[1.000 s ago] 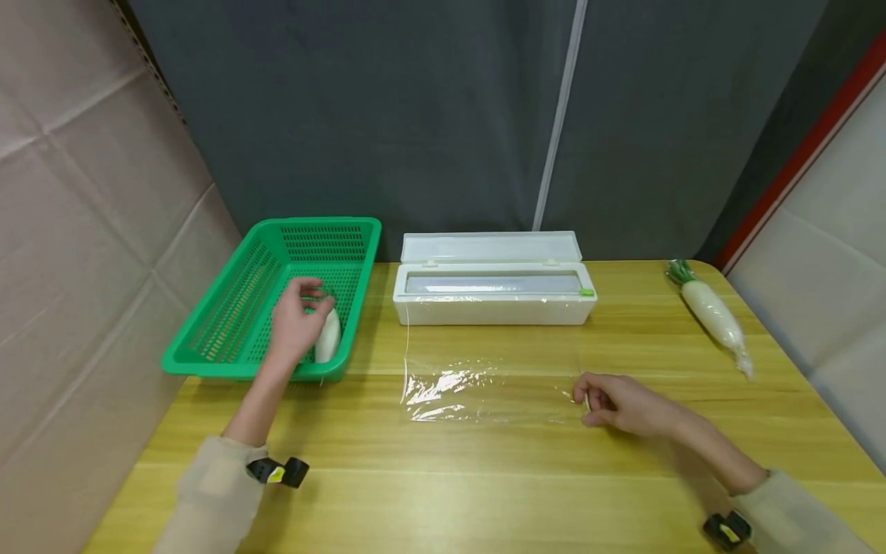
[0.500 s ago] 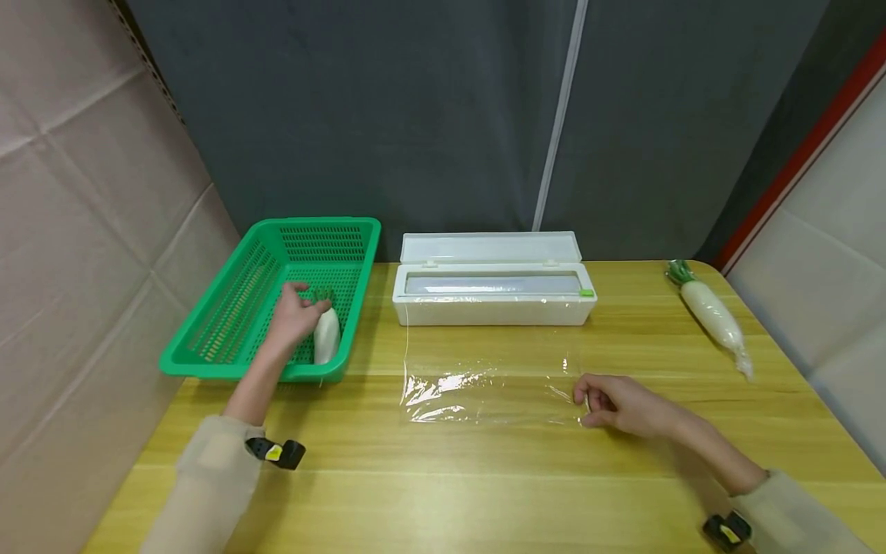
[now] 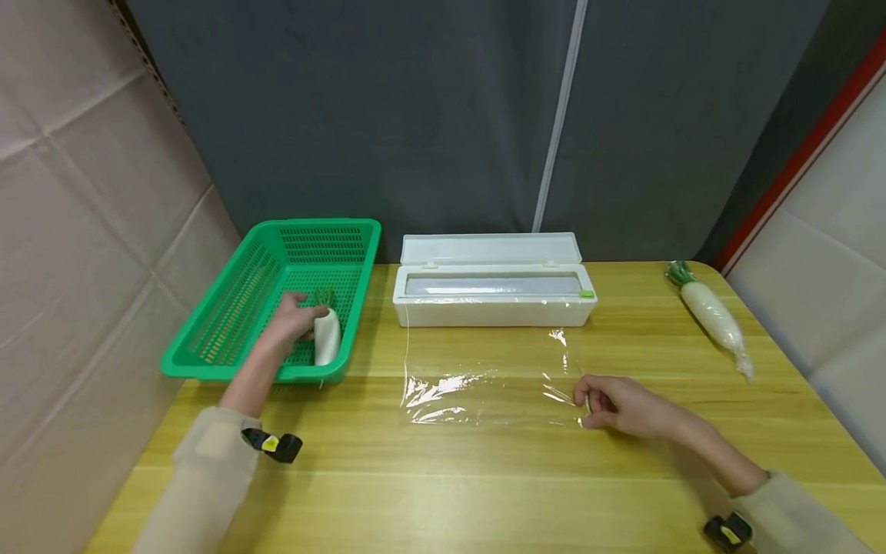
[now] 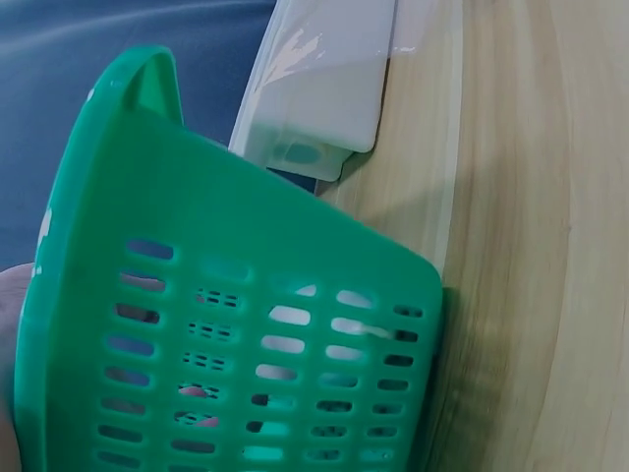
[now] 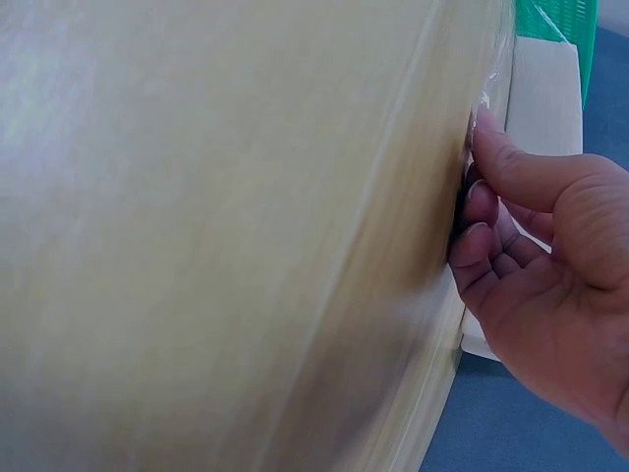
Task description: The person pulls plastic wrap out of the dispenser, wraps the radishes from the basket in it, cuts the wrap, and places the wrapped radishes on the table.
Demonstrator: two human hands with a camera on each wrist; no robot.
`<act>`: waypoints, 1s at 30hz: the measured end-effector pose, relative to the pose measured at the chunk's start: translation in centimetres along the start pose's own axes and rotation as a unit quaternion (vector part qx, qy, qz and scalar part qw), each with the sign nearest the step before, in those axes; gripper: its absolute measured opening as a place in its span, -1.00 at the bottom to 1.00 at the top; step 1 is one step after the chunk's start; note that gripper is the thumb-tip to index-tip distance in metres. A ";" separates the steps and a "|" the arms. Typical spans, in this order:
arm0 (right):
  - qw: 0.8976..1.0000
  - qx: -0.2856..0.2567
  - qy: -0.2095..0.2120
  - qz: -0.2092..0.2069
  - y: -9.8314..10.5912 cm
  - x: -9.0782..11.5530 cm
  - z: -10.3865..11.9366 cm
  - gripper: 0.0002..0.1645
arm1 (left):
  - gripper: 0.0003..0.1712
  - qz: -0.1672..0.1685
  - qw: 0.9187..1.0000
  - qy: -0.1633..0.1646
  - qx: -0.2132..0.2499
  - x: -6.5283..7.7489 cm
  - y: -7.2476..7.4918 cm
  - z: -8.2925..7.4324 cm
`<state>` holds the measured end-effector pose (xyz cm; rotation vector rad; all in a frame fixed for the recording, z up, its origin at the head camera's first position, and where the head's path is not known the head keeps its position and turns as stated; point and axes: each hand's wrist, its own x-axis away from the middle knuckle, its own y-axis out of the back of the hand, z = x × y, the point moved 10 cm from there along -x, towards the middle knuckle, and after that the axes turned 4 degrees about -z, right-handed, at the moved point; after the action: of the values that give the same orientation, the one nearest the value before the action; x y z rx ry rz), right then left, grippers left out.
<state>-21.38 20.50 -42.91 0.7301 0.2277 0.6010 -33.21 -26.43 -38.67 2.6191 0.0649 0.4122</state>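
Note:
My left hand (image 3: 289, 319) is inside the green basket (image 3: 178, 360), with an extended digit over the upper end of a white radish (image 3: 328, 342). Whether its other fingers grip the radish is hidden. The left wrist view shows mostly the basket's slotted wall (image 4: 246, 221), with a sliver of skin at the left edge. Over the table, my right hand (image 3: 626, 402) pinches the near right corner of a clear sheet of cling film (image 3: 443, 392). The film stretches from a white cling film dispenser (image 3: 494, 312), whose lid stands raised. In the right wrist view, the right hand (image 5: 550, 256) has its thumb against its fingers.
A film-wrapped white radish (image 3: 713, 314) with green stems lies at the table's back right. A dark curtain (image 3: 388, 115) hangs behind the wooden table (image 3: 484, 492). Pale covered panels (image 3: 90, 269) stand at both sides.
My left hand has moved down and slightly left over the radish, and its green top has come into view. The right hand stays in place while glints on the film shift.

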 end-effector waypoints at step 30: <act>1.000 -0.009 -0.004 0.002 -0.1 0.1 0.1 -0.76 | -0.57 0.123 0.975 0.031 -0.185 0.1 -2.6 1.8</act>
<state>-21.26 20.46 -42.93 0.7156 0.2130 0.6035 -32.55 -24.92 -41.41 2.2504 -0.2924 0.5337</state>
